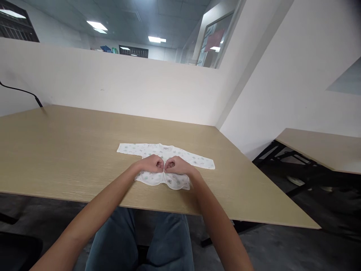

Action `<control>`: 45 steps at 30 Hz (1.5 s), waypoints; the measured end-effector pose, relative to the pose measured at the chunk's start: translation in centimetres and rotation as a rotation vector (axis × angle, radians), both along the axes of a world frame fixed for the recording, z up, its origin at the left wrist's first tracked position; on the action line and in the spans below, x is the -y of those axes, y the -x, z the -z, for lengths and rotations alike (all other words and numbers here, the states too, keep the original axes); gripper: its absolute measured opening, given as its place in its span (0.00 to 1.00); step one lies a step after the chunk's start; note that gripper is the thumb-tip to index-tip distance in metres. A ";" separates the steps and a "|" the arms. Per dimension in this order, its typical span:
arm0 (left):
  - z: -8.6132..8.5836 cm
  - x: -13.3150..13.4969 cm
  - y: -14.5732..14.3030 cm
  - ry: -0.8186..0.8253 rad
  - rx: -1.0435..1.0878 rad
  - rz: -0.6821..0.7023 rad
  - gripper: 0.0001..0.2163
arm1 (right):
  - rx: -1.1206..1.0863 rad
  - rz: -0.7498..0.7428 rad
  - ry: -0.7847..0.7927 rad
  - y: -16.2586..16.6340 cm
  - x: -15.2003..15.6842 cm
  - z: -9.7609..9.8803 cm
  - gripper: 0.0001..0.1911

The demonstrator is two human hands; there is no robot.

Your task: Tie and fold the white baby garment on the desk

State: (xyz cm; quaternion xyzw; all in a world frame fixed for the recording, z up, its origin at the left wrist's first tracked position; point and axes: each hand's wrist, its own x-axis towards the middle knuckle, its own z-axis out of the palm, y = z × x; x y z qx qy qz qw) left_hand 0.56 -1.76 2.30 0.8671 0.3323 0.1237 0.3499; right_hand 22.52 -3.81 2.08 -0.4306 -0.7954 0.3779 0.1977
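Note:
A small white baby shirt (176,181) with a scattered pale print lies on the wooden table (84,150), its two long sleeves spread out to the sides and its neck toward the wall. My left hand (153,164) is closed on the shirt's front, left of the middle. Close beside it, almost touching, my right hand (178,165) is closed on the front just right of the middle. Between them the cloth is drawn up into a ridge. Both sets of fingertips are curled inward, and exactly what they pinch is hidden.
Beyond the table's far edge rises a white wall (126,82) with a window above it. A black cable (36,101) comes down at the far left corner. Another table (318,146) with dark legs stands to the right. My legs are under the near edge.

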 end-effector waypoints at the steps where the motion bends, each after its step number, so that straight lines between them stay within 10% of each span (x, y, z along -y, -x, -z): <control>1: 0.1 0.0 0.0 -0.008 0.002 0.001 0.06 | -0.001 -0.004 -0.001 0.0 0.0 0.0 0.11; 45: 0.2 -0.2 0.0 0.025 0.036 0.033 0.07 | 0.046 -0.082 0.039 -0.3 -0.4 0.2 0.12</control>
